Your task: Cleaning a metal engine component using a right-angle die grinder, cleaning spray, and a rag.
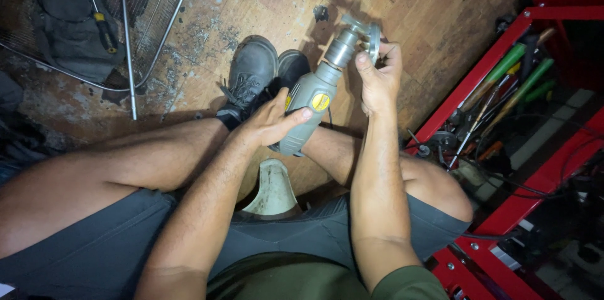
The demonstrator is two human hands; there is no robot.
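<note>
I see the grinder (314, 101) held up over the wooden floor (440, 16), above the person's knees and in front of the 2 grey shoes (255, 73). The left hand (270, 122) is closed around the grey body of the grinder, thumb lying across it near the yellow label. The right hand (379, 79) grips the metal head (363, 34) at the far end of the grinder, fingers curled around its disc part. To the right of the grinder stands a red rack (497, 54) with tools. To its left lies a wire frame (126, 23), with a screwdriver (104, 26) under it.
</note>
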